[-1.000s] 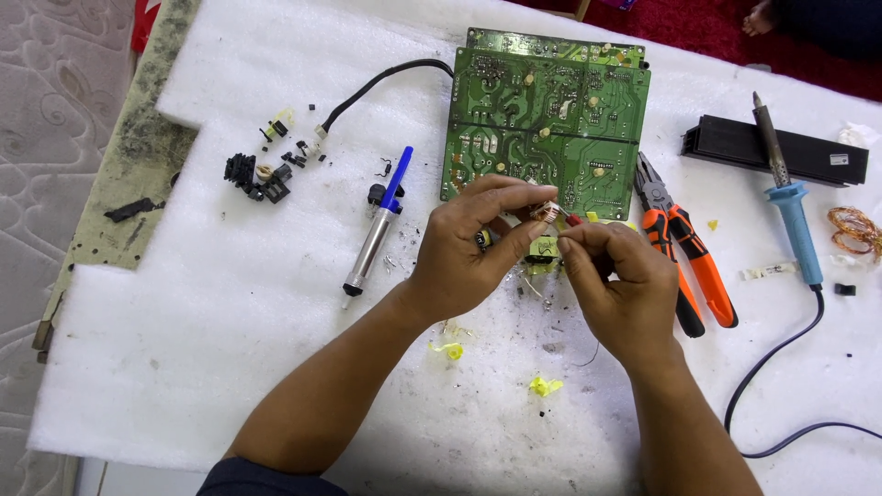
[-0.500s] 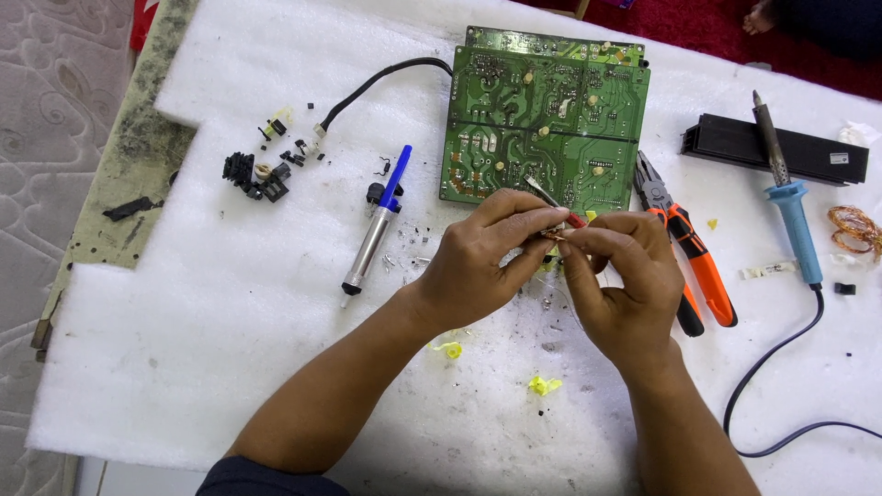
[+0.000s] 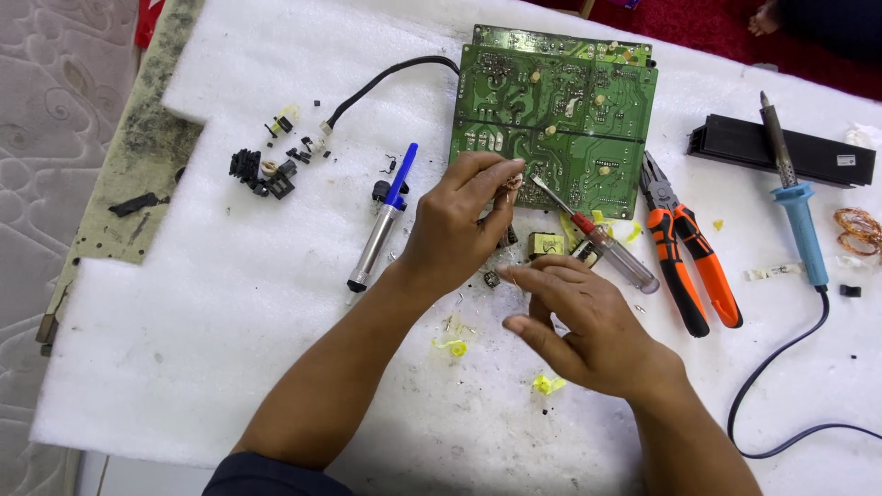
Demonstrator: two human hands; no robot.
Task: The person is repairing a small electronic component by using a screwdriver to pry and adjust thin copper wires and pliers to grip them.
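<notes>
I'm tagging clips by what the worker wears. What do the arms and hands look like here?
Both hands are bare: no gloves, rings or watch on the left hand or the right hand. The forearms are uncovered too. A dark navy sleeve shows at the left upper arm, at the bottom edge. The right arm's sleeve is out of view.

One head-worn camera looks steeply down, close over the white foam-covered counter (image 3: 184, 367), far edge at top
</notes>
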